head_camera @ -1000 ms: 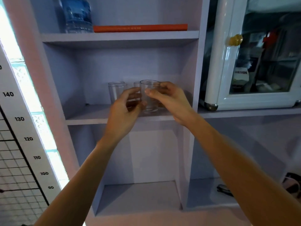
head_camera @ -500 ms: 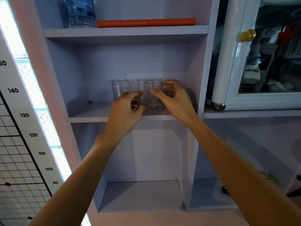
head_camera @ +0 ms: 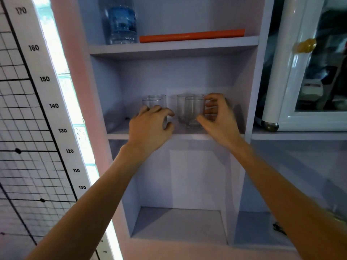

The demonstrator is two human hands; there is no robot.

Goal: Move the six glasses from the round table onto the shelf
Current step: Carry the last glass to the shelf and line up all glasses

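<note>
Our right hand (head_camera: 217,119) curled round a glass (head_camera: 210,114), our left hand (head_camera: 150,130) unclear; withdrawing carelessly could topple the glasses (head_camera: 193,111) beside it.

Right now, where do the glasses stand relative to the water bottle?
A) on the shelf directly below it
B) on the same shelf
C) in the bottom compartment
A: the glasses stand on the middle shelf, one level under the board carrying the water bottle.
</note>
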